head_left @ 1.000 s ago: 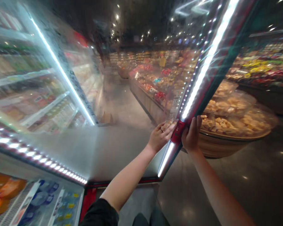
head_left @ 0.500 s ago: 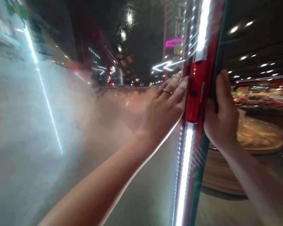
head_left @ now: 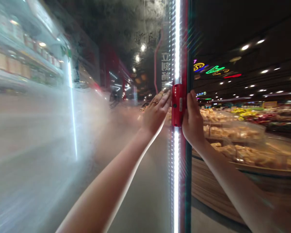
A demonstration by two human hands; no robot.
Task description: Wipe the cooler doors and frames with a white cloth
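A fogged glass freezer door (head_left: 126, 181) stands open in front of me, its edge running straight up and down with a lit white strip (head_left: 176, 174) and a red handle block (head_left: 177, 105). My left hand (head_left: 156, 111) lies flat against the inner glass beside the red block, fingers stretched out, a ring on one finger. My right hand (head_left: 192, 121) wraps round the door's outer edge at the same height, thumb on the near side and fingers hidden behind the frame.
Behind the fogged glass at the left are blurred chiller shelves (head_left: 19, 64) with packaged goods. At the right stands a round wooden display (head_left: 218, 191) heaped with pale food under clear covers. Further produce stands and neon signs lie beyond.
The door edge has swung from slanted to upright, and my view has risen from the freezer's interior to straight ahead. Both hands stay on the door at the red block.
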